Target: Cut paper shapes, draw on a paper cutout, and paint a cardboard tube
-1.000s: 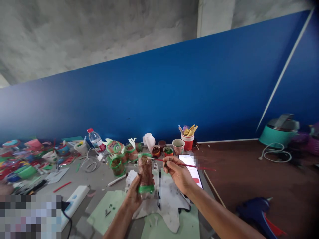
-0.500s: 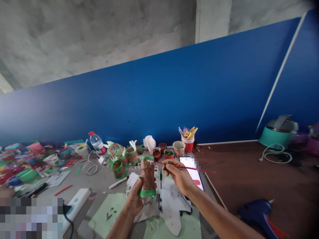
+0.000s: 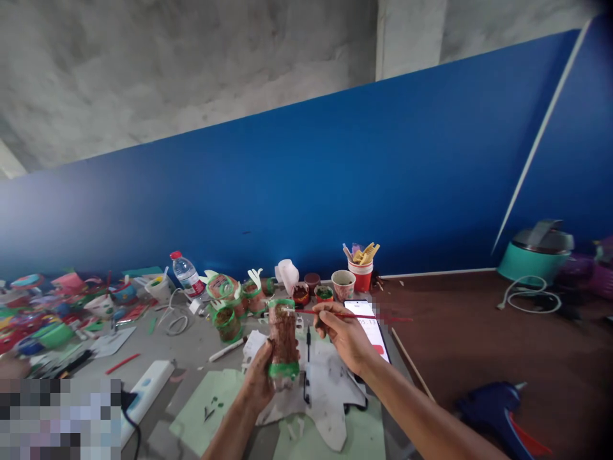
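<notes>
My left hand (image 3: pixel 259 378) is wrapped round a plastic bottle piece (image 3: pixel 283 338), brown in the middle with green bands at its top and near its base. It is held upright above white paper (image 3: pixel 330 409). A thin red brush (image 3: pixel 368 316) is pinched in my right hand (image 3: pixel 341 333), its tip at the bottle's upper rim. Behind stand small cups of dark red paint (image 3: pixel 301 294) and green paint (image 3: pixel 324 294), and a patterned paper cup (image 3: pixel 343 285). Other brown and green pots (image 3: pixel 228 324) stand to the left.
A lit phone (image 3: pixel 366 322) lies beyond my right hand. A blue glue gun (image 3: pixel 493 409) is at the right, a power strip (image 3: pixel 148 396) at the left. A water bottle (image 3: pixel 188 275) leans behind. Another person's hand (image 3: pixel 13 367) shows at the left edge.
The brush's handle end has tilted slightly upward with my right hand. Both hands keep their holds, and the bottle piece is nearly in the same place.
</notes>
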A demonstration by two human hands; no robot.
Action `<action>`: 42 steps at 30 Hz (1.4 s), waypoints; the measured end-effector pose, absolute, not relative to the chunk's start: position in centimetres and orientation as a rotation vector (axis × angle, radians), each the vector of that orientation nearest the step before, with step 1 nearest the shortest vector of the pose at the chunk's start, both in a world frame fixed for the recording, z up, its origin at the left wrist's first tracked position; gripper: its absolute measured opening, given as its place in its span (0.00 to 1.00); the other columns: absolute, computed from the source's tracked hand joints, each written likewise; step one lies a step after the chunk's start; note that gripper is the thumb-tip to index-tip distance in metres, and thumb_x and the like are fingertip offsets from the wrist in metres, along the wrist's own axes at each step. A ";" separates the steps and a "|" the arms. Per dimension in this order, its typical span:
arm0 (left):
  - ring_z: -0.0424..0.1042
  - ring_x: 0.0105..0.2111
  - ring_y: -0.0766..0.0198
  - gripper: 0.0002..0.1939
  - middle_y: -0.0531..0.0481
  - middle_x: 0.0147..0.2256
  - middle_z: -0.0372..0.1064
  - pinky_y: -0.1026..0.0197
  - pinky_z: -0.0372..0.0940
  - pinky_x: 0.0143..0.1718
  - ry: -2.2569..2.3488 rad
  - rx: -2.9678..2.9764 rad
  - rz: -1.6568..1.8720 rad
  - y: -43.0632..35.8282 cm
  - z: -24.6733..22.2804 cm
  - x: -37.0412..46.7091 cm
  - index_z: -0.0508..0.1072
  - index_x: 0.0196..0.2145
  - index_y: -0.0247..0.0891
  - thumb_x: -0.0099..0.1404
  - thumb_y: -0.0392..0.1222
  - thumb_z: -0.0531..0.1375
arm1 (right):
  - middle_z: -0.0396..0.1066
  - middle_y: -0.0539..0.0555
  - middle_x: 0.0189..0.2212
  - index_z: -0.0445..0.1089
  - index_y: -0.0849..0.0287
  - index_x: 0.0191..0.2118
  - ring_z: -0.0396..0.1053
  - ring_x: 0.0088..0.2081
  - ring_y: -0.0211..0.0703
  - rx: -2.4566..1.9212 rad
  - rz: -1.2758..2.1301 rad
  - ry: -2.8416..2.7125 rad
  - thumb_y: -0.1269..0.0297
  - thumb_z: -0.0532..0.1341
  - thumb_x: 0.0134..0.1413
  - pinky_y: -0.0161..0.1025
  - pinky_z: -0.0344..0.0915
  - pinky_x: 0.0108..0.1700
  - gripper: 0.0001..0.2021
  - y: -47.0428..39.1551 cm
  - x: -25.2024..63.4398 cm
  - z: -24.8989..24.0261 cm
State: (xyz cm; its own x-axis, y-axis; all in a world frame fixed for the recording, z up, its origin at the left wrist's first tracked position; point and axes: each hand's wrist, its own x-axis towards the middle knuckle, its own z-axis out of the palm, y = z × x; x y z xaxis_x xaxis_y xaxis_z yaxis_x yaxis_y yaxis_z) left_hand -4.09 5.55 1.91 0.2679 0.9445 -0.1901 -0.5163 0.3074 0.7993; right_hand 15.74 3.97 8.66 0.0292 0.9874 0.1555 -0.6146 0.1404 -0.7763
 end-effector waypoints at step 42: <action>0.77 0.35 0.48 0.28 0.42 0.36 0.77 0.53 0.69 0.38 0.814 0.675 1.117 5.7 2.0 -4.0 0.74 0.43 0.34 0.47 0.51 0.70 | 0.70 0.50 0.21 0.73 0.59 0.29 0.62 0.22 0.36 -0.639 1.299 -0.817 0.60 0.68 0.41 0.36 0.55 0.26 0.10 4.7 16.2 7.8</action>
State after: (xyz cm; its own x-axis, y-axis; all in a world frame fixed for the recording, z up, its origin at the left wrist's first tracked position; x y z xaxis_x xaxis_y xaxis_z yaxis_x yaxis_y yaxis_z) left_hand -4.00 5.66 2.04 0.2186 0.9506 -0.2206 -0.5011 0.3033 0.8105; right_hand 16.16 4.69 7.76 0.0698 0.9844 0.1616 -0.5718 0.1722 -0.8021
